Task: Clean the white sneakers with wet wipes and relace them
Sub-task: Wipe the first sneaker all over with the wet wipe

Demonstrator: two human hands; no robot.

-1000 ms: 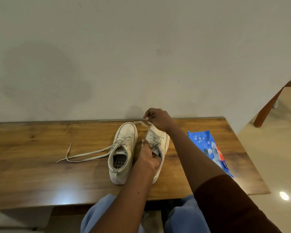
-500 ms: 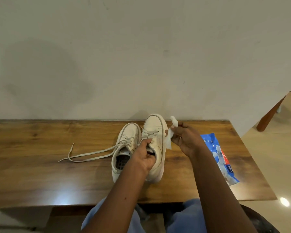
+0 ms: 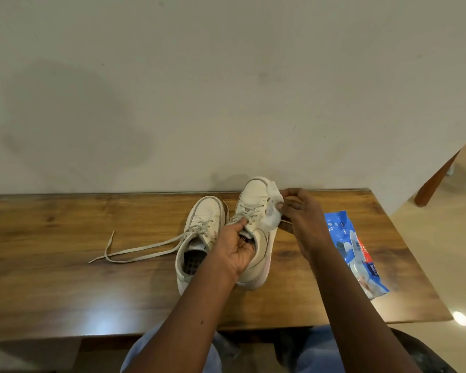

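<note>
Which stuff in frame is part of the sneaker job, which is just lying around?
Job: held sneaker, wet wipe, second sneaker, loose lace, wipes pack, left hand, right hand.
Bystanders: table, wooden leg at far right.

A left hand (image 3: 234,247) grips the tongue and laced collar of a white leather lace-up sneaker (image 3: 253,192) whose toe points at the pale plaster wall (image 3: 226,90). A right hand (image 3: 300,214) pinches a crumpled white wet wipe (image 3: 273,211) against that sneaker's right side, near the toe. Just to its left, a second white sneaker (image 3: 207,211) sits on the brown wooden table (image 3: 51,238), its loose pale laces (image 3: 145,248) trailing left. A blue plastic wipes packet (image 3: 345,238) lies near the table's right edge.
</note>
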